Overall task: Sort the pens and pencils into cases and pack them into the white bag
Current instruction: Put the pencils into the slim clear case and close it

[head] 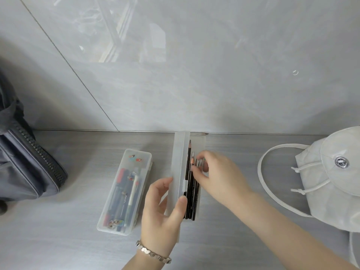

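A translucent pencil case (200,141) lies open mid-table, with several dark pencils (191,193) inside. Its hinged lid (180,162) stands upright, and my left hand (163,215) holds that lid between thumb and fingers. My right hand (216,172) reaches into the case, its fingertips on the pencils near their tips. To the left lies a second translucent case (126,191), shut, with several pens inside and stickers on its lid. The white bag (327,178) sits at the right edge, flap shut, its strap looping toward the case.
A grey zippered bag (25,168) rests at the left edge of the grey table (68,240). A glossy tiled wall (175,75) rises directly behind the cases. A metal bracelet (153,252) circles my left wrist.
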The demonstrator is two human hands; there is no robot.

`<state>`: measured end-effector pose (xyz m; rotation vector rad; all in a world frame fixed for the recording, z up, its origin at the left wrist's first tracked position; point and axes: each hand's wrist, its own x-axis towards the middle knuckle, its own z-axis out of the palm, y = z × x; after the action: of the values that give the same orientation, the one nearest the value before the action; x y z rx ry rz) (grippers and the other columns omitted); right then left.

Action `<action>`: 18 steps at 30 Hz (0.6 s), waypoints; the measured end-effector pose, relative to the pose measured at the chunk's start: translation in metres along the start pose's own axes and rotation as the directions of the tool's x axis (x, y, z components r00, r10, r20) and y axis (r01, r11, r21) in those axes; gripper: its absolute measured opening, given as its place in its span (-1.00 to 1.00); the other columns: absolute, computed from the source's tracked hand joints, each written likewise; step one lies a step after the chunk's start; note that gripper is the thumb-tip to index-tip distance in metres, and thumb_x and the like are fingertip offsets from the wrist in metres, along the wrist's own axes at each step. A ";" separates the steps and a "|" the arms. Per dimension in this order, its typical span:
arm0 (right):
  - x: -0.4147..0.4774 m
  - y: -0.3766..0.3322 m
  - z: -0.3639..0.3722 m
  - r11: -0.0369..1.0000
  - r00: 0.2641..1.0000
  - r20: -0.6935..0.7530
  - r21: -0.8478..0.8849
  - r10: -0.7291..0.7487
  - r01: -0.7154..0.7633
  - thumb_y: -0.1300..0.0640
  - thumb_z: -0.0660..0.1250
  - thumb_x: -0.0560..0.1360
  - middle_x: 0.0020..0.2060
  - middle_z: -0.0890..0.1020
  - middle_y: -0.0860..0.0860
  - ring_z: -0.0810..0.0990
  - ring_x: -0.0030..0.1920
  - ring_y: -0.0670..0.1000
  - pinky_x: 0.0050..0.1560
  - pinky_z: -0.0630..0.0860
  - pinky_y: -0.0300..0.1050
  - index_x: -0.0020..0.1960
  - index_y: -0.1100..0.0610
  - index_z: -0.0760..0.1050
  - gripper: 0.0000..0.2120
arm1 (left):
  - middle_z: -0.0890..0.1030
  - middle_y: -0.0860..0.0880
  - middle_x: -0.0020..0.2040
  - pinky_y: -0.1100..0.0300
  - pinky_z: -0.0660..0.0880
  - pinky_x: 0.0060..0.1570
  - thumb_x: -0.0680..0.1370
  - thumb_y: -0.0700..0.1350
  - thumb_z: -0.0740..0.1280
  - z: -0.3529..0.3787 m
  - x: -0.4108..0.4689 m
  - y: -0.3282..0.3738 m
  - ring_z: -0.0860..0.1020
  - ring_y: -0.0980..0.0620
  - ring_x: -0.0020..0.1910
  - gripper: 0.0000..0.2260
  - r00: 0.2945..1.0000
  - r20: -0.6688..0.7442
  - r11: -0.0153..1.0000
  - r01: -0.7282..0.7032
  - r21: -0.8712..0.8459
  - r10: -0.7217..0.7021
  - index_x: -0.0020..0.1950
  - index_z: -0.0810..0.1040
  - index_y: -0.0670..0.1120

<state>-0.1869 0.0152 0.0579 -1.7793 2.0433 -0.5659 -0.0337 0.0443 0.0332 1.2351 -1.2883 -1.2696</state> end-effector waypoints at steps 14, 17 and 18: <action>0.004 -0.011 -0.008 0.984 0.947 0.273 -0.001 0.171 -0.177 0.13 0.23 0.49 -0.24 0.68 0.10 0.66 -0.19 0.07 -0.20 0.52 -0.14 0.08 0.19 0.49 -0.79 | 0.56 -0.01 0.04 0.43 0.48 0.05 0.24 0.10 0.35 0.004 -0.009 -0.005 0.54 0.19 0.06 -0.62 0.999 -0.043 0.999 0.006 0.050 -0.004 0.02 0.47 0.07; 0.007 -0.008 -0.012 0.971 0.892 0.393 -0.011 0.224 -0.239 0.16 0.24 0.47 -0.31 0.71 0.09 0.67 -0.24 -0.01 -0.34 0.42 -0.33 0.04 0.22 0.54 -0.79 | 0.56 0.12 0.00 0.48 0.46 0.02 0.23 0.11 0.35 0.005 -0.015 -0.007 0.52 0.33 0.03 -0.66 0.999 -0.038 0.996 0.002 0.094 0.001 -0.01 0.49 0.18; 0.009 -0.008 -0.014 0.967 0.869 0.432 -0.024 0.239 -0.254 0.17 0.24 0.46 -0.31 0.71 0.08 0.67 -0.27 -0.03 -0.36 0.40 -0.34 0.02 0.22 0.56 -0.79 | 0.56 0.15 -0.01 0.49 0.45 0.02 0.22 0.11 0.36 0.006 -0.016 -0.007 0.52 0.34 0.04 -0.67 0.999 -0.038 0.994 0.005 0.105 -0.001 -0.02 0.49 0.25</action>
<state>-0.1889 0.0062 0.0734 -1.4313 1.8855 -0.1095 -0.0377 0.0611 0.0270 1.3291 -1.3413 -1.1878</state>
